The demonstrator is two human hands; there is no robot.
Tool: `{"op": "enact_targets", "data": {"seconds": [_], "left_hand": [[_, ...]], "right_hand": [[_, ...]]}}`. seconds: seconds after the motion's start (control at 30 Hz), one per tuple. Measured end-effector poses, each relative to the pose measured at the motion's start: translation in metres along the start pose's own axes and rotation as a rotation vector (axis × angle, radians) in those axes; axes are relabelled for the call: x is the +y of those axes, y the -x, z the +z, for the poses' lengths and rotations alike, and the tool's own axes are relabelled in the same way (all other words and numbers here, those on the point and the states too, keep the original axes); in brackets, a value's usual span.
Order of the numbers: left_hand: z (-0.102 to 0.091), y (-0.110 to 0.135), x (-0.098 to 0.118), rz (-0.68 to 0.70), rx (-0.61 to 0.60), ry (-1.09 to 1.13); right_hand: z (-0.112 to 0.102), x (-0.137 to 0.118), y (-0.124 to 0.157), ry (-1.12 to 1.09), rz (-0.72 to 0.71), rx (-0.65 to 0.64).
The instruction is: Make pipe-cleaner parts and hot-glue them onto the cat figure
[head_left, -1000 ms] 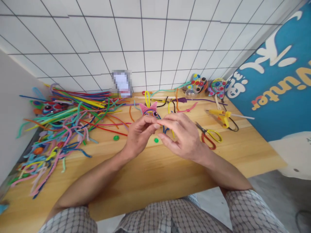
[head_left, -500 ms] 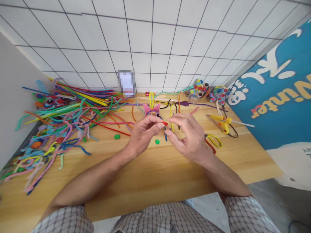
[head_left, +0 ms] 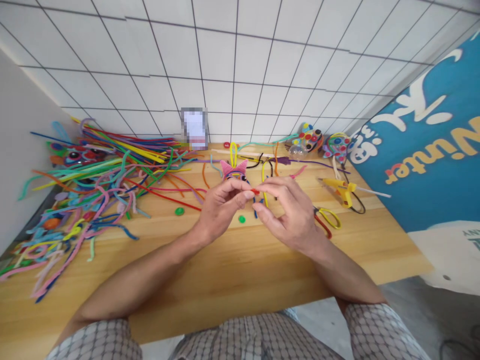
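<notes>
My left hand (head_left: 221,207) pinches a small red piece (head_left: 255,191), seemingly of pipe cleaner, between thumb and forefinger. The fingers of my right hand (head_left: 290,212) are apart, its forefinger tip at the free end of the red piece and its thumb lower down. Whether that forefinger touches the piece, I cannot tell. Just behind my hands stands a figure with pink ears (head_left: 235,169) and a yellow loop (head_left: 233,152) on top; my fingers hide its lower part. On the table near my left wrist lie a green button (head_left: 242,219) and another green button (head_left: 179,211).
Pipe cleaners (head_left: 123,150) cover the left side of the table (head_left: 225,280). To the right lie scissors (head_left: 330,218) and a yellow glue gun (head_left: 343,192). Decorated figures (head_left: 310,137) sit at the back right, and a phone (head_left: 194,129) leans on the tiled wall.
My right forefinger has come in to the red piece, and the right thumb has shifted slightly left. My left hand keeps its pinch almost unmoved.
</notes>
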State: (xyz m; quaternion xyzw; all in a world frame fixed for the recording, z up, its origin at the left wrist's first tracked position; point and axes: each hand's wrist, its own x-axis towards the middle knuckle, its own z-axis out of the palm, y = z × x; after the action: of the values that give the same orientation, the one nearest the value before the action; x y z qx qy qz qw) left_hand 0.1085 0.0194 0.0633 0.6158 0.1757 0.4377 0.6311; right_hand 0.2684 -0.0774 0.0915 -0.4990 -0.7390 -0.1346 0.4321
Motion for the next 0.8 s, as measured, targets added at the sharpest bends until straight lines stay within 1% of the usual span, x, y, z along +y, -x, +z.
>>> {"op": "enact_targets", "data": {"seconds": [0.07, 0.17, 0.37, 0.5, 0.6, 0.8], "left_hand": [[0.0, 0.0, -0.001, 0.012, -0.004, -0.005], [-0.002, 0.001, -0.005, 0.068, -0.013, -0.033], [-0.004, 0.004, -0.011, 0.195, -0.025, -0.166], [-0.004, 0.005, -0.013, 0.26, -0.034, -0.238], [-0.004, 0.006, -0.013, 0.286, -0.046, -0.26], [-0.003, 0.006, -0.012, 0.293, -0.044, -0.27]], "right_hand": [[0.0, 0.0, 0.0, -0.004, 0.004, 0.008], [0.001, 0.001, 0.0, 0.0, 0.013, 0.018], [0.003, 0.002, 0.0, -0.004, 0.04, 0.054], [0.004, 0.001, -0.001, -0.01, 0.054, 0.043], [0.004, 0.001, -0.001, -0.017, 0.041, 0.029], [0.004, 0.001, -0.002, -0.003, 0.039, 0.013]]}}
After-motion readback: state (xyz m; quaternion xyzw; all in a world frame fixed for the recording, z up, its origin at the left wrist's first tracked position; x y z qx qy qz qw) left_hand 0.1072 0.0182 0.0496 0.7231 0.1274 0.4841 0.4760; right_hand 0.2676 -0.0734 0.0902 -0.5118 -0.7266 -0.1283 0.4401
